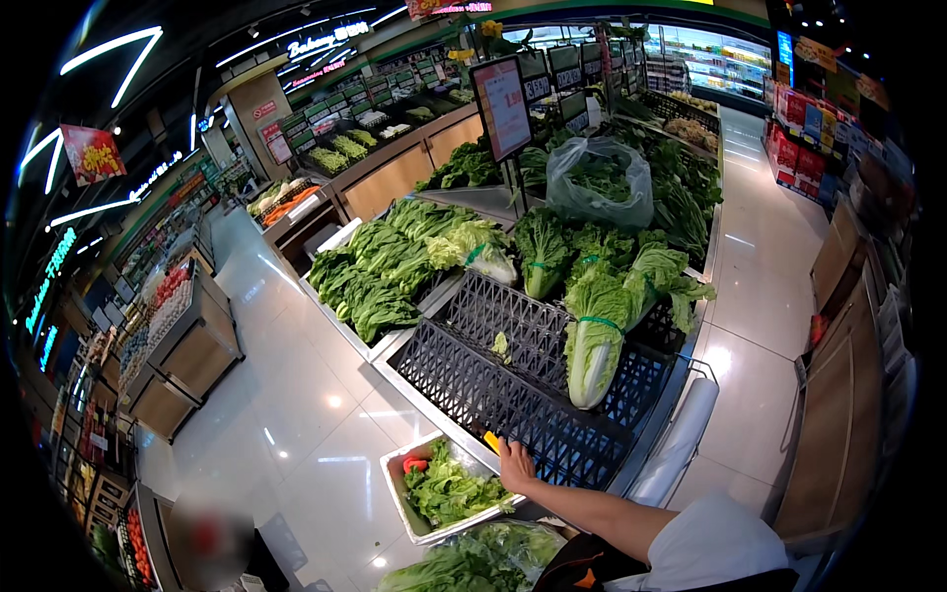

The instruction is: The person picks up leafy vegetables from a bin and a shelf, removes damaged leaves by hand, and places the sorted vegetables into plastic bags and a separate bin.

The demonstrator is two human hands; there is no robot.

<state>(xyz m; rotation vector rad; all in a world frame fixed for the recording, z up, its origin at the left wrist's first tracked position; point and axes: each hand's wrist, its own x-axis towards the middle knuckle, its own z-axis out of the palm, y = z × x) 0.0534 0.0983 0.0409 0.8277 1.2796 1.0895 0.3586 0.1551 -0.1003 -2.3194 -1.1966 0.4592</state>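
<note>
One of my arms comes in from the lower right, by its side most likely my right; my right hand (516, 465) is closed on a small yellow object (492, 442) at the near edge of the black plastic crates (481, 377). What that object is cannot be told. A napa cabbage (594, 362) with a green band lies on the crates, beside more banded cabbages. A loose leaf piece (501, 345) rests on the crate slats. Below my hand, a white foam box (403, 503) holds leafy greens (451, 492) and something red (414, 465). My left hand is out of view.
Dark leafy greens (370, 296) fill the stand's left part. Behind stand a price sign (504, 107) and a clear plastic bag (566, 189) around greens. A plastic bag roll (677, 436) hangs at the right edge. More cabbage (481, 559) sits at the bottom. A blurred person (211, 536) is lower left.
</note>
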